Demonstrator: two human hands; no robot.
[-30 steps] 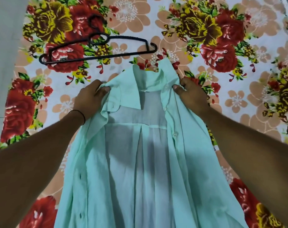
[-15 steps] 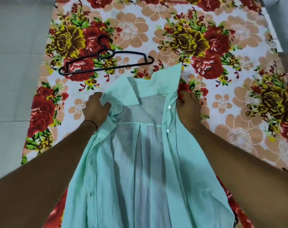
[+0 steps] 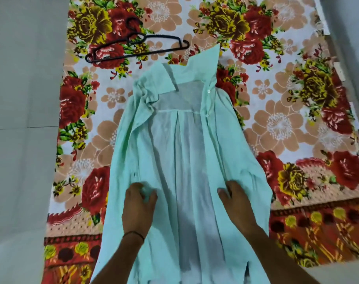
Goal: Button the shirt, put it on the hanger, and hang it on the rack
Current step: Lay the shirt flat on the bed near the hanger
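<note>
A mint-green shirt (image 3: 180,152) lies unbuttoned on its back on the floral sheet, collar pointing away from me and both front panels spread apart. White buttons (image 3: 208,91) run down the right panel's edge. My left hand (image 3: 138,203) grips a bunch of the left panel's edge about halfway down the shirt. At the same height my right hand (image 3: 235,201) holds the right panel's edge, thumb up. A black plastic hanger (image 3: 137,48) rests flat on the sheet beyond the collar, to the left, apart from the shirt.
The floral sheet (image 3: 277,124) covers the floor under everything. Grey floor tiles (image 3: 20,119) border it on the left, and a pale strip of floor runs along its right edge. No rack is in view.
Both hands have let go of the collar area and slid down toward me to the middle of the front panels. The camera has pulled back, showing more of the sheet.
</note>
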